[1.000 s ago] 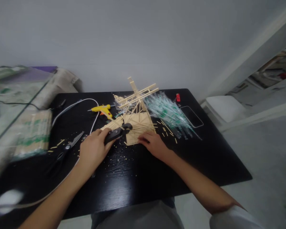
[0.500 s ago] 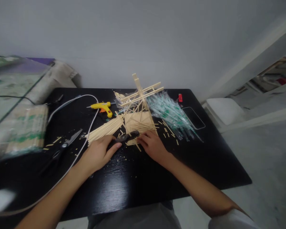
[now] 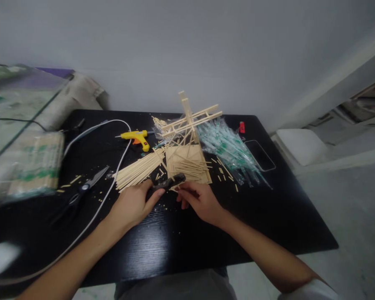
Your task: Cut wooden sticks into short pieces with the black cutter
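My left hand (image 3: 134, 205) is closed round the handles of black pliers (image 3: 170, 182), whose jaws point right toward my right hand (image 3: 198, 199). The right hand's fingers are pinched just below the jaws; what they hold is too small to make out. Right behind both hands stands a model of thin wooden sticks (image 3: 187, 143) on a flat stick base. A loose bundle of wooden sticks (image 3: 137, 171) lies left of the model.
On the black table (image 3: 175, 237): a yellow glue gun (image 3: 137, 136) with a white cord (image 3: 106, 191), black scissors (image 3: 83, 192), a heap of clear green-printed wrappers (image 3: 228, 146), a phone (image 3: 262, 155), a small red object (image 3: 241, 127). Packs of sticks (image 3: 34, 166) sit at the left.
My left hand brought the pliers down and right, off the stick bundle to the model's front edge. My right hand left the base and curled under the jaws. The view shifted slightly.
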`<state>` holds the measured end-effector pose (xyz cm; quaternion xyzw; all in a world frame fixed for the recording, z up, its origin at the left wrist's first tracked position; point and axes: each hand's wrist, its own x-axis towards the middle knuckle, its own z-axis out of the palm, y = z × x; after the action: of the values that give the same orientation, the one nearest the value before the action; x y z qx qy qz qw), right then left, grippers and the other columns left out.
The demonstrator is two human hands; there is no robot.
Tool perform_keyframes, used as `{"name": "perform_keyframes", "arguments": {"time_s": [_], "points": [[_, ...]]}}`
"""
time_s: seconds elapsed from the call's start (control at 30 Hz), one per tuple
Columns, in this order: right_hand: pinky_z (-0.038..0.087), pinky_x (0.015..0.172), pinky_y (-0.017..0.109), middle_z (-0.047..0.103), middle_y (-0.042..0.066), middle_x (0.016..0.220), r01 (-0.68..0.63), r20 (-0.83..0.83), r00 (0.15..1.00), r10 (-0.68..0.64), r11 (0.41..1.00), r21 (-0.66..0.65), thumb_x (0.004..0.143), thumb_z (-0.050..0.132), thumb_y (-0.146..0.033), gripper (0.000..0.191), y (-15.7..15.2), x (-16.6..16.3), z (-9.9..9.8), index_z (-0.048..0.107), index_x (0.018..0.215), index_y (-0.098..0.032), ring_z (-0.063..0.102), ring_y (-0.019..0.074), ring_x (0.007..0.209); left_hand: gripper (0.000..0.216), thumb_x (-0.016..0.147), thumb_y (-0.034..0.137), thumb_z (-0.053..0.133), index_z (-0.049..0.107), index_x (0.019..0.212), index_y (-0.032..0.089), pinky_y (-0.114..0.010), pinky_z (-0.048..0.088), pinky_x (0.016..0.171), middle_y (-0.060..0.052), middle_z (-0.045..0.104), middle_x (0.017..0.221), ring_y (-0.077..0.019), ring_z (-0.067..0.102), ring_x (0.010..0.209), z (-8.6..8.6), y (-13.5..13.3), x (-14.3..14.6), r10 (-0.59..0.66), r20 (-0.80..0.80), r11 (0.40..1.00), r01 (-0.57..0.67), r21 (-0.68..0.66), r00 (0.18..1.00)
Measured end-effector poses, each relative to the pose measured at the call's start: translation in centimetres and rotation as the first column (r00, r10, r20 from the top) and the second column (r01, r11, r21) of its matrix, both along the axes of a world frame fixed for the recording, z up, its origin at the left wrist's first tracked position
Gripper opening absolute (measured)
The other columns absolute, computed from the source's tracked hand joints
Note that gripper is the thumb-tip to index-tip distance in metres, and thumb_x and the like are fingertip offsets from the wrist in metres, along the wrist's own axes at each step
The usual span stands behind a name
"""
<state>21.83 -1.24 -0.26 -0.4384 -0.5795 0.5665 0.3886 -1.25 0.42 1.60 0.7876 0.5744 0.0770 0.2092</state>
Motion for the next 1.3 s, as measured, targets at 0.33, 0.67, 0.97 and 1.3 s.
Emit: {"name": "perform_keyframes", "arguments": {"time_s": [0.33,0.67,0.97,1.3], "points": [[0.05,0.052,0.022,0.067,0.0,0.071,0.011,-0.005,1.0,-0.011,1.0,-0.028,0.094,0.063,-0.042,0.026,-0.1,-0.1,0.1,0.069,0.089,-0.017,0.061,0.0108,0.052,0.045,0.101,0.052,0.035,0.063,0.094,0.018,-0.036,0.049,0.075,-0.012,0.075,0.083,-0.0317,0.073,0.086,0.0,-0.2,0.3,0.01,-0.079,1.0,-0.011,-0.015,0.997],[0.054,0.065,0.023,0.071,0.004,0.104,0.019,-0.117,0.993,-0.02,1.0,-0.008,0.079,0.081,-0.023,0.053,0.5,1.1,0.4,0.056,0.126,-0.025,0.068,0.0147,0.083,0.048,0.1,0.056,0.035,0.064,0.09,0.019,-0.034,0.045,0.069,-0.01,0.074,0.08,-0.0297,0.072,0.078,-0.2,-0.4,0.0,-0.066,-0.045,0.998,0.065,-0.025,0.997],[0.057,0.066,0.022,0.071,0.005,0.115,-0.34,-0.299,0.906,0.298,0.935,-0.101,0.082,0.08,-0.016,0.041,0.6,2.3,1.7,0.071,0.121,-0.025,0.074,0.0131,0.081,0.051,0.099,0.06,0.035,0.063,0.083,0.02,-0.032,0.041,0.063,-0.007,0.072,0.074,-0.0259,0.07,0.07,0.1,-0.8,-0.2,-0.175,0.001,0.984,0.175,-0.03,0.985],[0.056,0.064,0.022,0.074,0.0,0.083,-0.351,-0.314,0.905,0.288,0.921,-0.168,0.081,0.082,-0.017,0.041,0.8,2.2,2.0,0.072,0.121,-0.021,0.076,0.0153,0.076,0.058,0.097,0.064,0.032,0.06,0.072,0.021,-0.031,0.037,0.059,-0.007,0.07,0.067,-0.0246,0.069,0.065,0.0,-0.9,0.0,-0.149,-0.097,0.988,0.151,0.014,0.984]]}}
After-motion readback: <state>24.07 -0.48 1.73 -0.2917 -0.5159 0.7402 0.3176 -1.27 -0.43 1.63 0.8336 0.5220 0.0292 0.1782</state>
